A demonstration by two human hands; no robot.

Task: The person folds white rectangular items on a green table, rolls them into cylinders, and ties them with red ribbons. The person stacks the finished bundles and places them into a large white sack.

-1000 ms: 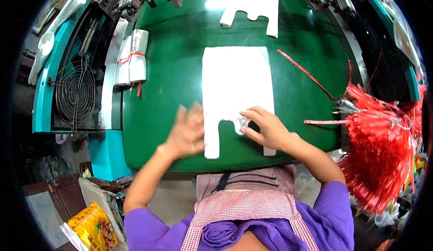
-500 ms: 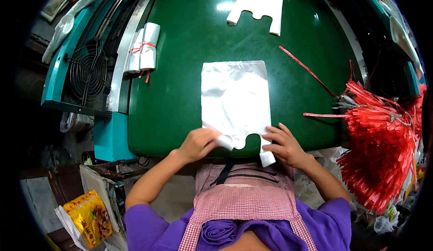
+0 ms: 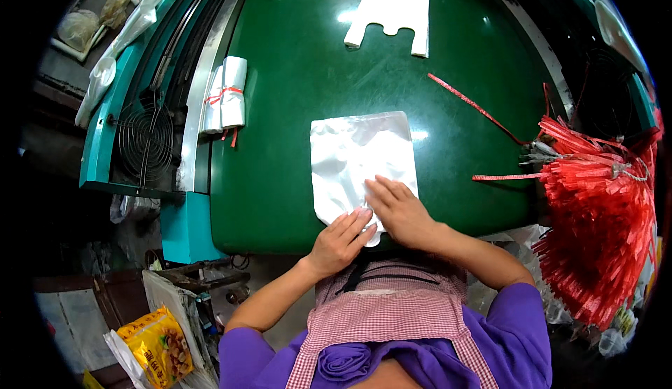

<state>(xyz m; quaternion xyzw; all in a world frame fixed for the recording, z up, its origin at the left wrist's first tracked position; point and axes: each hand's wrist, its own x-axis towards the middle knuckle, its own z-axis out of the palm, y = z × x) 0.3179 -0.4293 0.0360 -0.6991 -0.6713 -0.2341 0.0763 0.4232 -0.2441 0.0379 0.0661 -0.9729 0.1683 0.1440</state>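
A stack of white plastic carrier bags (image 3: 360, 144) lies flat near the front edge of a green work surface (image 3: 280, 88). Its handles are folded inward over the body, mostly hidden beneath my hands, and a small rounded tab pokes out at the front edge. My left hand (image 3: 339, 241) rests on the lower left of the bags, fingers stretched out. Over the lower right lies my right hand (image 3: 400, 210), also flat, its fingertips just above those of the left. Neither hand grips anything.
Left lies a rolled bundle of bags (image 3: 229, 98) tied with red string. Farther back sits another carrier bag (image 3: 392, 15) with its handles toward me. A thick bunch of red plastic ties (image 3: 595, 228) hangs at the right edge, with loose strands reaching over the surface. Metal rails (image 3: 203, 102) flank the left side.
Both hands have moved inward from the handles onto the bags. The two handles, earlier sticking out toward me, are now folded over. The left hand has let go of its handle.
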